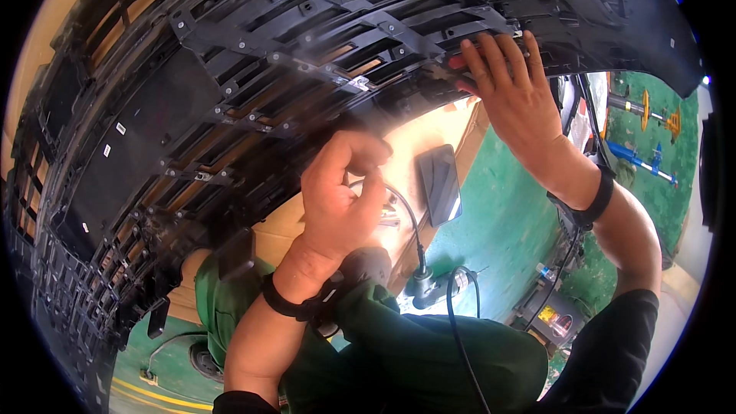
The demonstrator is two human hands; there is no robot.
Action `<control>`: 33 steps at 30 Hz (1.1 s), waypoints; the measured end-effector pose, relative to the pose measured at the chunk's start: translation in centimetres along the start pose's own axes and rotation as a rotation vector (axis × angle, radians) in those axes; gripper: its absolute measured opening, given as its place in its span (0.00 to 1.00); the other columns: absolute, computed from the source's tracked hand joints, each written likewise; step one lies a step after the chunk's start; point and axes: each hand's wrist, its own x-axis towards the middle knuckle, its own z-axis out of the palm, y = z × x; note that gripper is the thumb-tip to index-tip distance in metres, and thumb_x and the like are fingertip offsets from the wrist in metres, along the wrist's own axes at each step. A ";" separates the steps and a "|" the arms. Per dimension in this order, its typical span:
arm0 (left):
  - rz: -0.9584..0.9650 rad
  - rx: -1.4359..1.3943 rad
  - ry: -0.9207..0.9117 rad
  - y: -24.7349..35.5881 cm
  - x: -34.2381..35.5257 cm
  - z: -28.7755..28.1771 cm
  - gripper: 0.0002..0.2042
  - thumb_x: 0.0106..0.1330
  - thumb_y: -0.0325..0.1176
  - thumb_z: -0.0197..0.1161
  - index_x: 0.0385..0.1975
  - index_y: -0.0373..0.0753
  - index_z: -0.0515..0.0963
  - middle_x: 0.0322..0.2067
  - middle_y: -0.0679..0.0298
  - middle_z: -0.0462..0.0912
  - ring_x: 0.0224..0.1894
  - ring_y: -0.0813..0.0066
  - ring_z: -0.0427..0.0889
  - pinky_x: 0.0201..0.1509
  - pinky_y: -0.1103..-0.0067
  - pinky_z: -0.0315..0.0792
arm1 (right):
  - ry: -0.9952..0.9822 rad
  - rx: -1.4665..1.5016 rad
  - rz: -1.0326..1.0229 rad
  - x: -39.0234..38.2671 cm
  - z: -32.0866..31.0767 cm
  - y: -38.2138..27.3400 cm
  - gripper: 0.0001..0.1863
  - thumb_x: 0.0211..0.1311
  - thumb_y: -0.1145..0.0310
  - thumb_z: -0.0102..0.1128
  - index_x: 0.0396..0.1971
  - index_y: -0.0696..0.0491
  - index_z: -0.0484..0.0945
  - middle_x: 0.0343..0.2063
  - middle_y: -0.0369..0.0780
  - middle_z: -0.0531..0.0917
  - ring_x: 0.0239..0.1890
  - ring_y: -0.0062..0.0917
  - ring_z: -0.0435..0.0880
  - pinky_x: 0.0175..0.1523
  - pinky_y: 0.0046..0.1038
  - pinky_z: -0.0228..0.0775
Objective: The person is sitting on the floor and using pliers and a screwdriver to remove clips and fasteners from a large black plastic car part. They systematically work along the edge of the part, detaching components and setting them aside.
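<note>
Hands, 2, bare: left hand (337, 195) and right hand (515, 100). Wristbands, 2, black: left wristband (282, 300), broad, with a dark fitting (331, 290) I cannot make out; right wristband (601, 198), similarly broad. Sleeves, 2, black: left sleeve (244, 403), of which I see only the edge; right sleeve (613, 353), ending near the elbow. Trousers (399, 360), 1 pair, dark green, creased.

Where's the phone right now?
In the head view, the dark phone lies just right of centre at the edge of the cardboard, right of the left hand and below the right hand.
</note>
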 end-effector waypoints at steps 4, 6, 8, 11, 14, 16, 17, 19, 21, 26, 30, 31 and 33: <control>0.011 0.000 0.003 0.1 0.1 0.0 0.11 0.58 0.19 0.60 0.38 0.41 0.79 0.34 0.73 0.81 0.34 0.85 0.73 0.37 0.84 0.63 | 0.001 -0.040 -0.007 0.0 0.1 0.0 0.31 0.73 0.52 0.57 0.71 0.49 0.72 0.64 0.39 0.75 0.70 0.35 0.68 0.81 0.53 0.50; 0.012 0.000 0.002 0.1 0.0 0.1 0.11 0.58 0.19 0.60 0.38 0.41 0.79 0.34 0.73 0.81 0.34 0.85 0.72 0.37 0.84 0.63 | 0.023 -0.041 -0.012 0.0 0.3 -0.1 0.30 0.73 0.51 0.57 0.70 0.49 0.74 0.63 0.39 0.76 0.69 0.34 0.68 0.81 0.53 0.50; 0.005 0.001 0.002 0.1 0.0 0.1 0.11 0.58 0.19 0.60 0.38 0.41 0.79 0.34 0.73 0.81 0.34 0.85 0.72 0.37 0.84 0.63 | -0.002 -0.135 -0.033 0.2 0.0 0.0 0.29 0.72 0.49 0.57 0.66 0.51 0.75 0.61 0.40 0.76 0.67 0.35 0.70 0.77 0.50 0.56; 0.011 0.005 0.008 0.2 0.1 0.1 0.11 0.58 0.18 0.60 0.38 0.41 0.79 0.34 0.74 0.81 0.34 0.85 0.72 0.37 0.84 0.63 | -0.061 -0.203 -0.056 0.6 0.0 -0.4 0.28 0.72 0.48 0.57 0.61 0.53 0.77 0.58 0.41 0.77 0.62 0.34 0.72 0.67 0.43 0.63; 0.012 0.002 0.013 0.0 0.1 0.2 0.11 0.58 0.17 0.60 0.38 0.41 0.79 0.34 0.74 0.81 0.34 0.86 0.72 0.36 0.85 0.63 | -0.013 -0.213 -0.124 0.6 0.7 0.2 0.25 0.73 0.49 0.56 0.57 0.54 0.79 0.53 0.42 0.78 0.54 0.34 0.75 0.56 0.37 0.65; 0.002 -0.009 0.018 0.1 0.2 0.4 0.12 0.58 0.16 0.59 0.38 0.40 0.79 0.34 0.73 0.80 0.34 0.86 0.72 0.36 0.85 0.63 | -0.070 -0.179 -0.140 1.0 0.1 0.2 0.23 0.75 0.50 0.55 0.55 0.54 0.79 0.48 0.42 0.79 0.48 0.33 0.76 0.51 0.35 0.65; -0.002 -0.015 0.021 0.1 0.2 0.5 0.12 0.58 0.15 0.59 0.38 0.40 0.79 0.34 0.72 0.80 0.34 0.86 0.72 0.36 0.85 0.63 | -0.162 -0.145 -0.123 1.1 -0.2 0.0 0.22 0.76 0.51 0.55 0.54 0.55 0.79 0.45 0.41 0.80 0.45 0.33 0.77 0.49 0.35 0.66; 0.015 -0.006 0.011 -0.6 0.2 0.5 0.12 0.59 0.14 0.58 0.39 0.39 0.78 0.34 0.72 0.80 0.34 0.86 0.71 0.36 0.84 0.64 | -0.275 -0.112 -0.105 1.9 -1.3 -0.5 0.21 0.77 0.52 0.54 0.52 0.56 0.79 0.41 0.41 0.80 0.41 0.32 0.77 0.45 0.35 0.68; 0.051 0.012 -0.002 -1.2 0.3 0.5 0.12 0.59 0.14 0.57 0.39 0.38 0.78 0.33 0.71 0.78 0.33 0.85 0.70 0.37 0.84 0.65 | -0.323 -0.111 -0.108 2.4 -2.3 -1.1 0.22 0.77 0.52 0.54 0.50 0.57 0.80 0.37 0.40 0.80 0.38 0.31 0.77 0.41 0.34 0.69; 0.173 0.152 -0.065 -1.3 0.4 0.6 0.14 0.59 0.13 0.55 0.41 0.38 0.76 0.31 0.66 0.75 0.30 0.77 0.70 0.36 0.79 0.67 | -0.487 0.025 -0.056 3.8 -4.6 -1.2 0.22 0.75 0.55 0.58 0.52 0.61 0.80 0.40 0.43 0.83 0.41 0.36 0.84 0.43 0.38 0.79; 0.335 0.345 -0.053 -1.5 0.4 0.8 0.14 0.57 0.15 0.55 0.41 0.38 0.76 0.32 0.59 0.75 0.32 0.62 0.74 0.37 0.70 0.70 | -0.668 0.182 -0.042 5.1 -4.8 -0.9 0.19 0.66 0.65 0.63 0.52 0.60 0.82 0.45 0.47 0.85 0.46 0.45 0.89 0.47 0.44 0.83; 0.354 0.368 -0.064 -1.6 0.4 0.7 0.14 0.57 0.16 0.55 0.42 0.38 0.76 0.33 0.58 0.76 0.33 0.59 0.74 0.38 0.67 0.70 | -0.696 0.231 -0.099 5.4 -4.9 -0.6 0.18 0.64 0.67 0.63 0.51 0.59 0.83 0.46 0.48 0.86 0.47 0.45 0.89 0.47 0.44 0.83; 0.395 0.407 -0.077 -1.6 0.5 0.7 0.14 0.57 0.17 0.55 0.42 0.38 0.76 0.34 0.57 0.76 0.35 0.55 0.75 0.39 0.64 0.70 | -0.751 0.334 -0.213 6.2 -5.6 0.6 0.18 0.59 0.71 0.62 0.50 0.57 0.85 0.47 0.49 0.87 0.48 0.46 0.89 0.47 0.43 0.83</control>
